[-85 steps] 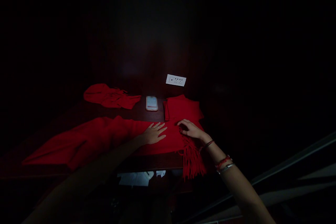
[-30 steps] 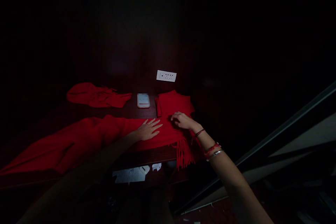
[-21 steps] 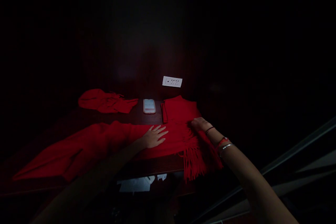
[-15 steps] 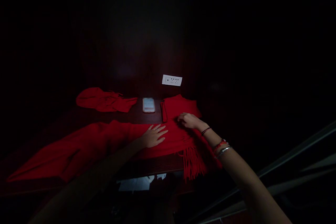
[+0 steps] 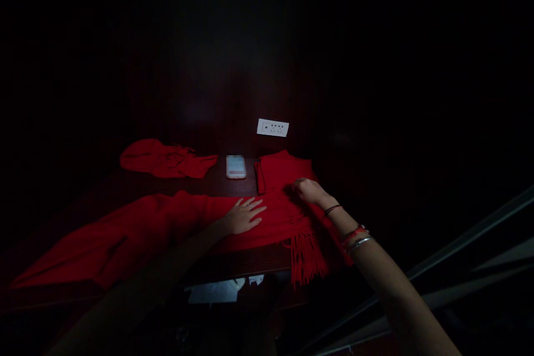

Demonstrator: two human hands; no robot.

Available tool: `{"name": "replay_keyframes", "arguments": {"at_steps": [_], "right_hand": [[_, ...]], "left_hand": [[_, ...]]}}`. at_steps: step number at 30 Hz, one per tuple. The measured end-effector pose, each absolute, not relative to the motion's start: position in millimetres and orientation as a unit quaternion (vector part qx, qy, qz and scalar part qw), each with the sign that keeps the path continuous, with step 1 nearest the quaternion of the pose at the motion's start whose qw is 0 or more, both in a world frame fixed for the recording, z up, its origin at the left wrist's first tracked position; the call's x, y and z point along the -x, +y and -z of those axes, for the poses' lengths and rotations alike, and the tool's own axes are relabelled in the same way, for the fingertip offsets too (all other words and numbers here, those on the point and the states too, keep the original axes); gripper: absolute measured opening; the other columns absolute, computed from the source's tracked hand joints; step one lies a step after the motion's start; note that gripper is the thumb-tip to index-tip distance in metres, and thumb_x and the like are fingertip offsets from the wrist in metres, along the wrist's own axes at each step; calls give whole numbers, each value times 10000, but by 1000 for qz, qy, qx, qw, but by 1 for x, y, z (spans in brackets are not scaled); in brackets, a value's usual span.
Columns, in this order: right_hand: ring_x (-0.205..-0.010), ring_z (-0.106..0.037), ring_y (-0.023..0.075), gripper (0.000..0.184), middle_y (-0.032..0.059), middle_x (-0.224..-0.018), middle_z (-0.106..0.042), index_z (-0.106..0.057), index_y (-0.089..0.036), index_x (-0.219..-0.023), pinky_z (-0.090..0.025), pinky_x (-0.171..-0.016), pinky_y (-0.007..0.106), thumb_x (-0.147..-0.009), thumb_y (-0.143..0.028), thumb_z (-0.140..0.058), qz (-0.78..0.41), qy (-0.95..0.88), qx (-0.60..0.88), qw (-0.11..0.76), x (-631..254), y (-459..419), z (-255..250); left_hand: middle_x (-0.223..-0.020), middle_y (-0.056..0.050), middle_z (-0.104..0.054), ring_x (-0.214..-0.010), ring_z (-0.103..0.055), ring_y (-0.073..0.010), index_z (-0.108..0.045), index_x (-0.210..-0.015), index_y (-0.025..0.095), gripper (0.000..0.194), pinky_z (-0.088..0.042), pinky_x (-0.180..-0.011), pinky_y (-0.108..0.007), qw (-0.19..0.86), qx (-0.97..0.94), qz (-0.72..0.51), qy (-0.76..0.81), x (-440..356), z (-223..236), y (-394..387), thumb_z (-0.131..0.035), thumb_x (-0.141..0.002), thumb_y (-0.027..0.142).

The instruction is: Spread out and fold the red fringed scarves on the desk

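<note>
Fingers (image 5: 260, 211) of the left hand (image 5: 241, 219) spread flat on a red scarf (image 5: 167, 218); right hand (image 5: 309, 191) curled in near its fringe (image 5: 306, 256), whether gripping anything cannot be told. Scarf lies lengthwise along the table (image 5: 220, 187); behind, right to left: folded cloth (image 5: 286, 171), phone (image 5: 236, 167), red bundle (image 5: 162, 159).

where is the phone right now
In the head view, the phone lies just left of centre on the table, left of the folded cloth and beyond the left hand.
</note>
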State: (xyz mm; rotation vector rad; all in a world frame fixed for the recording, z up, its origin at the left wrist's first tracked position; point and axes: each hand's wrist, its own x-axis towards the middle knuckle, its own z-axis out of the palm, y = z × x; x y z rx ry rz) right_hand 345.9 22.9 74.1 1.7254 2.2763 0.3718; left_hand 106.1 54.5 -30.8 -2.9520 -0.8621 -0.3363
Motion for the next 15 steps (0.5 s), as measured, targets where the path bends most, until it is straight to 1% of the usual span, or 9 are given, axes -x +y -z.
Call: {"name": "replay_keyframes", "arguments": {"at_steps": [1, 3, 5, 7, 9, 10, 12, 14, 15], "right_hand": [[-964, -514, 147, 290, 84, -1035, -571, -549, -170, -1008, -381, -788, 224, -782, -121, -375, -121, 812, -562, 105, -336, 21, -70], [-959, -512, 140, 289, 69, -1052, -562, -540, -180, -1014, -384, -785, 223, -784, -126, -375, -95, 848, -514, 83, -323, 16, -60], [-911, -541, 162, 274, 84, -1027, -574, -555, -170, -985, -414, -724, 239, -781, -130, -377, -81, 830, -541, 105, -323, 10, -53], [-848, -570, 190, 247, 118, -950, -601, -581, -140, -932, -428, -668, 255, -769, -130, -395, -83, 785, -600, 128, -334, 5, -53], [-798, -586, 203, 227, 142, -861, -618, -599, -114, -879, -432, -654, 263, -768, -134, -403, -91, 759, -632, 128, -344, -1, -57], [-799, -586, 199, 233, 143, -855, -618, -599, -113, -882, -431, -662, 261, -775, -135, -393, -94, 756, -636, 125, -346, -4, -60], [-877, -560, 178, 271, 126, -947, -598, -573, -135, -962, -420, -728, 252, -800, -141, -357, -98, 771, -622, 94, -342, -10, -62], [-1013, -486, 162, 317, 105, -1100, -532, -508, -158, -1086, -378, -838, 264, -830, -181, -324, -88, 815, -571, 35, -331, -17, -54], [-1074, -436, 167, 337, 100, -1163, -489, -474, -164, -1135, -347, -887, 288, -840, -228, -323, -72, 836, -544, 10, -326, -20, -48]], "left_hand": [[-1335, -28, -286, -1210, -243, -229, -310, -1257, 293, 424, -218, -942, -461, 24, 954, 109, -278, -106, 31, 55, -268, -854, 415], [-1336, -30, -285, -1210, -242, -230, -309, -1260, 286, 426, -214, -944, -463, 23, 954, 108, -277, -106, 31, 55, -261, -855, 414], [-1338, -29, -279, -1212, -239, -232, -301, -1264, 284, 431, -211, -944, -470, 20, 956, 105, -274, -105, 31, 55, -253, -857, 415], [-1340, -27, -274, -1212, -237, -233, -296, -1266, 287, 430, -210, -941, -478, 17, 956, 104, -274, -105, 31, 56, -246, -858, 416], [-1342, -27, -271, -1213, -234, -235, -300, -1263, 289, 427, -207, -940, -485, 16, 956, 105, -272, -105, 31, 56, -249, -858, 412], [-1341, -28, -272, -1213, -233, -236, -304, -1262, 289, 426, -204, -941, -486, 18, 956, 106, -272, -106, 32, 56, -255, -856, 409], [-1339, -26, -277, -1214, -231, -235, -309, -1260, 290, 425, -200, -945, -481, 20, 956, 109, -273, -106, 33, 57, -265, -853, 407], [-1339, -23, -278, -1215, -229, -231, -307, -1261, 289, 427, -195, -952, -471, 18, 955, 111, -275, -106, 33, 57, -263, -853, 407], [-1341, -22, -274, -1217, -225, -229, -304, -1263, 289, 428, -193, -955, -466, 17, 955, 110, -276, -106, 33, 56, -258, -854, 406]]}}
